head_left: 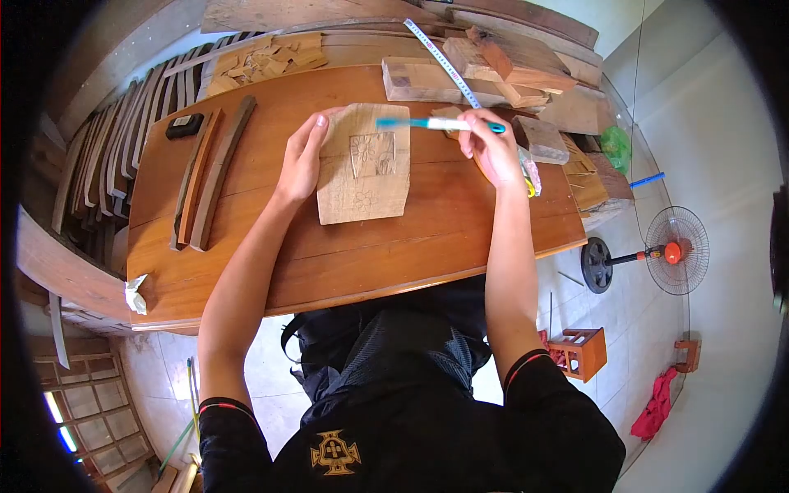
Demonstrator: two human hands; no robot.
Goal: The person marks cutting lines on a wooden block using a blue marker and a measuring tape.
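Note:
A pale wooden board with clipped corners lies on the table, tilted slightly. It bears pencilled flower drawings and a square carved panel with a flower in it. My left hand grips the board's left edge, thumb along the side. Above the board's upper right part, my right hand is closed around a slim teal-and-white brush. Its teal end points left over the wood and is blurred. Just beyond the right hand, a white measuring tape strip stretches away; its near end is hidden.
Three narrow wooden strips and a black box-like object occupy the table's left side. Wood blocks are stacked along the far edge. Wood shavings lie at the back left. A fan stands to the right.

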